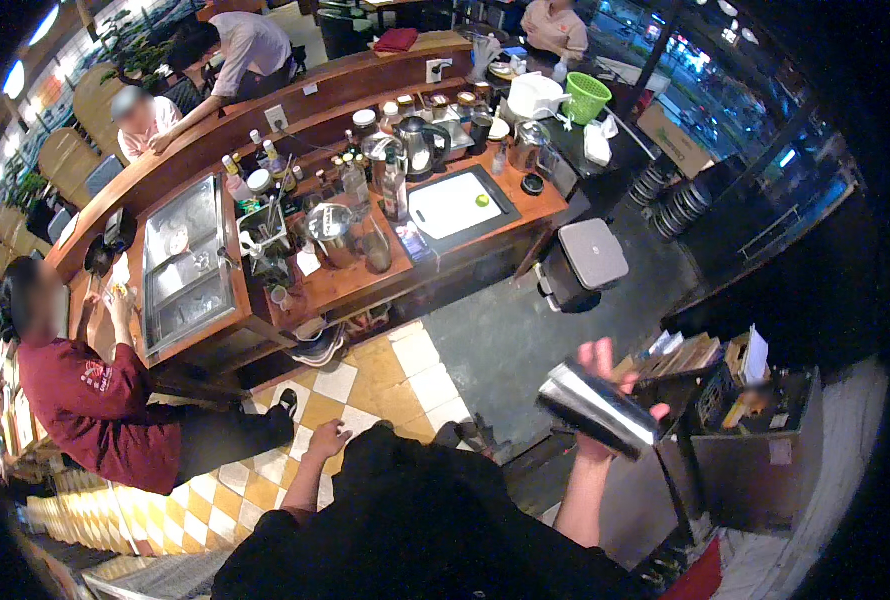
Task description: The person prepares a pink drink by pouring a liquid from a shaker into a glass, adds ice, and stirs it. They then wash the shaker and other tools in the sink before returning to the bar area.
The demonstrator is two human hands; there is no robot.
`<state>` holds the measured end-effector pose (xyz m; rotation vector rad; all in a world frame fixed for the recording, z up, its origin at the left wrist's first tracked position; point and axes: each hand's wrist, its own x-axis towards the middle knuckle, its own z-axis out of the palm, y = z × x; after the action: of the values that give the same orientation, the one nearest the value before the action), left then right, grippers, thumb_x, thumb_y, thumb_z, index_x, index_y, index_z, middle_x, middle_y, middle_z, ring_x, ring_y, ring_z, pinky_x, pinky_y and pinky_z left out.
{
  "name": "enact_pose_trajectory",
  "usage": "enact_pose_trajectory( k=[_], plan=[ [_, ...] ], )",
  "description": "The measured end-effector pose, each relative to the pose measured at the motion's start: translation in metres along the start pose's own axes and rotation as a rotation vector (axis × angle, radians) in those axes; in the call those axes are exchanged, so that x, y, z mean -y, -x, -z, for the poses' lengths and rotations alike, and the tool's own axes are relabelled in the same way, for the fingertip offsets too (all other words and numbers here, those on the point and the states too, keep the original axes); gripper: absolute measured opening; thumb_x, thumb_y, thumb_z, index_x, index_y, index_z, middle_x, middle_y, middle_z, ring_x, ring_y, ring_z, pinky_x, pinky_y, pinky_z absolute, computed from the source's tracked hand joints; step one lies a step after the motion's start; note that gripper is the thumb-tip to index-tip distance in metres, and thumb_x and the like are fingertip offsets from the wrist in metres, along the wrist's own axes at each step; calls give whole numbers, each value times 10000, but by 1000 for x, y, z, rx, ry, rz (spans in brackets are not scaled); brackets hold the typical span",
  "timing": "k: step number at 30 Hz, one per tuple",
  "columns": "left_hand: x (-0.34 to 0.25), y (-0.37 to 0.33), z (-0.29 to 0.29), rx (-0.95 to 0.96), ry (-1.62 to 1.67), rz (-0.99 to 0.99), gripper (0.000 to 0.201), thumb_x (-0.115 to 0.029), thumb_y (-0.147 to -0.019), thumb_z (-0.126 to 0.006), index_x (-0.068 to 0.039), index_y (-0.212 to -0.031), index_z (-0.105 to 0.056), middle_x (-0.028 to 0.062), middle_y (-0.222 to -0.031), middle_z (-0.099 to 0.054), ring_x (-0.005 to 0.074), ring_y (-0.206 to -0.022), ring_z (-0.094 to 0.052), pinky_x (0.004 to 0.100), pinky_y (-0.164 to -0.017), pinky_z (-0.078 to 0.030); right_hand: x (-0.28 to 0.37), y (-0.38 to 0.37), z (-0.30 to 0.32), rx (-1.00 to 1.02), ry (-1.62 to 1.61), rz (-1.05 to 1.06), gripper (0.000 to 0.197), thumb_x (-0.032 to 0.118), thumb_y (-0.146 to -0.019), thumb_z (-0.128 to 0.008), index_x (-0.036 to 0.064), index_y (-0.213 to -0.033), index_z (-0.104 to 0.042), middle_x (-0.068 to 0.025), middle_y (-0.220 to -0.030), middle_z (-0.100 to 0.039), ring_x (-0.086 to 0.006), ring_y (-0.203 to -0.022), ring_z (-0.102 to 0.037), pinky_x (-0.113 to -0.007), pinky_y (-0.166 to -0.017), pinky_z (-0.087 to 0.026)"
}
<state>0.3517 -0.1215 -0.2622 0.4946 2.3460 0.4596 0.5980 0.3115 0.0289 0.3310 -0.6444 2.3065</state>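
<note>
My right hand (597,452) holds a shiny metal cocktail shaker (597,408), tilted on its side, with the fingers showing behind it. The shaker is away from the counter, at the lower right over the dark floor. My left hand (329,438) hangs low over the tiled floor. Its fingers are loosely bent and slightly apart, with nothing in them. Across the aisle, a white cutting board (462,203) with a green lime (482,200) on it lies on the wooden counter (365,275).
Bottles (392,185), a kettle (423,145) and a metal pitcher (333,235) crowd the counter beside a steel sink (187,255). A lidded bin (590,255) stands on the floor. At left is a co-worker in a maroon shirt (90,410). Crates (730,395) are at right.
</note>
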Motion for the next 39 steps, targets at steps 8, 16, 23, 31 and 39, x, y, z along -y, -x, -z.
enact_pose_trajectory(
  k=[8,16,23,31,39],
  plan=[
    [8,9,-25,33,36,247,513,-430,-847,-695,-63,-1204,-662,181,-1040,-727,341,-1040,-679,418,-945,-525,0,-72,39,-8,-6,-405,996,398,-692,-888,91,-1462,-336,-216,-1327,-552,-355,-1187,-573,-597,-1044,-428],
    [20,-42,-51,93,185,309,527,-487,-824,-718,-48,-1115,-712,217,-1100,-702,351,-1096,-654,419,-963,-509,-68,-26,230,-435,458,-1471,916,621,-730,-762,-32,-1326,-520,-245,-1225,-629,-400,-1154,-603,-539,-990,-497],
    [74,-130,-37,119,245,302,551,-513,-814,-710,-33,-1084,-720,232,-1088,-697,373,-1095,-646,425,-968,-502,-82,-221,84,-96,-70,-358,905,871,-743,-495,139,-1251,-653,-250,-1545,-277,-434,-1432,-242,-599,-1165,-208],
    [22,-226,36,-81,508,280,407,-383,-829,-691,-28,-1026,-718,172,-925,-733,296,-846,-719,383,-792,-557,-165,-331,57,-16,279,-540,1042,313,-653,-882,126,-1488,-289,-248,-1314,-519,-345,-1110,-620,-462,-857,-591],
    [7,-257,24,-212,714,239,328,-299,-839,-705,-14,-1001,-720,160,-827,-728,281,-769,-716,381,-715,-562,-212,-298,170,-257,265,-1192,766,612,-826,-671,-31,-1231,-582,-225,-1120,-677,-389,-1059,-649,-511,-889,-549]
  ],
)
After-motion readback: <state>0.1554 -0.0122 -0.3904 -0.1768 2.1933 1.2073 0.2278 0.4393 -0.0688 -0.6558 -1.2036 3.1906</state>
